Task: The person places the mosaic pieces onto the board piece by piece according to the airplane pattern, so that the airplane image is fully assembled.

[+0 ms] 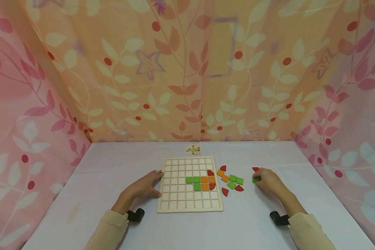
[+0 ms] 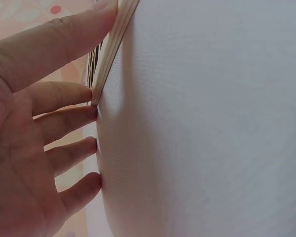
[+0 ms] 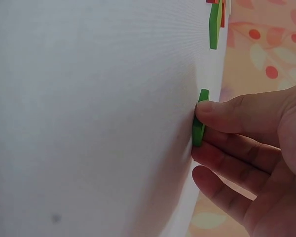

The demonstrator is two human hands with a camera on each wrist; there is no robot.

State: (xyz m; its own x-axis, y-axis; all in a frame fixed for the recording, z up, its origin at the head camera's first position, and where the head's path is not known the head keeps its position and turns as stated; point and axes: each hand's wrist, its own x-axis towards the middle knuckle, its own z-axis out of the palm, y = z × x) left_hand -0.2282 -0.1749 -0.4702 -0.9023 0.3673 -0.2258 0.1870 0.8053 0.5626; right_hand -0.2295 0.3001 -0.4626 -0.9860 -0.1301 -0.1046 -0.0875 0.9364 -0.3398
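Note:
A pale wooden grid board (image 1: 175, 205) lies on the table, with green, orange and red tiles set in its right half. My left hand (image 1: 147, 184) rests at the board's left edge, thumb and fingers spread and touching it; the left wrist view shows the fingers (image 2: 69, 123) fairly straight along the wooden edge. To the right of the board, my right hand (image 1: 268, 182) pinches a green tile (image 3: 199, 131) low at the table surface, thumb on its near face. A red quarter-round tile (image 1: 255, 169) lies just beyond that hand, partly covered.
Between board and right hand lie loose tiles: orange squares (image 1: 225, 178), several green squares (image 1: 231, 185) and red quarter-rounds (image 1: 239, 188). A small pattern card (image 1: 193, 149) sits behind the board. Patterned cloth walls (image 1: 187, 104) enclose the white table (image 1: 112, 159) at the back and sides.

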